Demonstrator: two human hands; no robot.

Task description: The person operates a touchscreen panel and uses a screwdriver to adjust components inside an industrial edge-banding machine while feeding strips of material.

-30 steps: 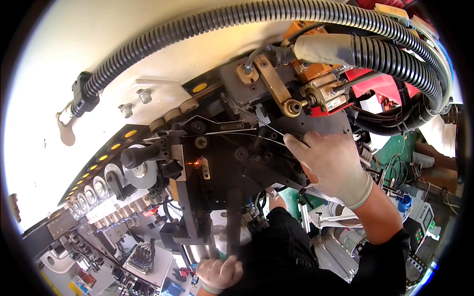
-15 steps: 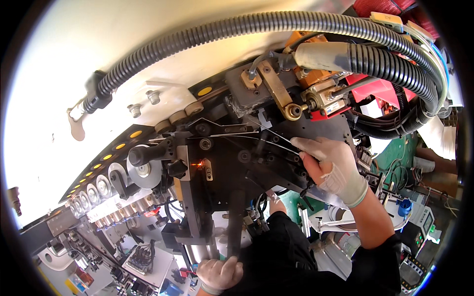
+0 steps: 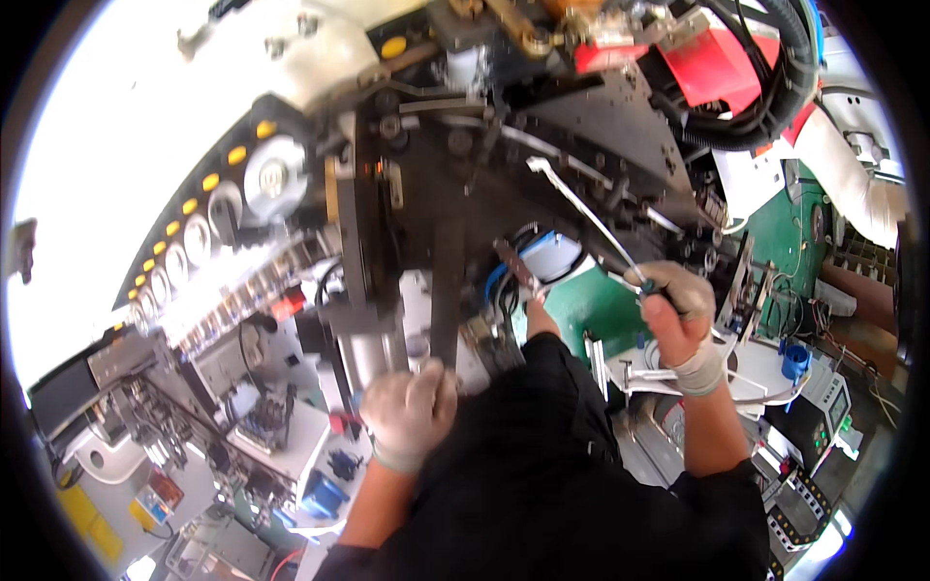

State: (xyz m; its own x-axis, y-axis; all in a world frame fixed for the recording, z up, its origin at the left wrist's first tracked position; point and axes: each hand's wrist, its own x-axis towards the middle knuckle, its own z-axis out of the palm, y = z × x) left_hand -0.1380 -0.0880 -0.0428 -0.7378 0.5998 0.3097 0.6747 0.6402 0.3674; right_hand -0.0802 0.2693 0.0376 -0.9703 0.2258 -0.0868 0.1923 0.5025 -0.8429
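Observation:
My right hand [image 3: 681, 308], in a pale glove, is closed on the dark end of a long thin metal rod [image 3: 593, 218]. The rod slants up and left over the black machine plate, ending in a whitish, slightly bent tip. I cannot make out the exact kind of tool. My left hand [image 3: 411, 412], gloved too, is curled at the lower end of a dark upright bar [image 3: 447, 290]. Its fingers are blurred, and what they grip is hidden. A silver cylinder [image 3: 368, 356] stands beside it.
White discs [image 3: 274, 177] and yellow dots line the pale machine body on the left. Thick ribbed hose [image 3: 796, 82] loops at the upper right, near red parts [image 3: 712, 73]. A white round table [image 3: 756, 373] stands right, with a blue cup [image 3: 795, 360] at its edge.
My right hand has pulled back from the machine plate, bringing the rod into fuller view. The whole view has shifted, so the machine appears higher. My left hand stays at the bar's lower end.

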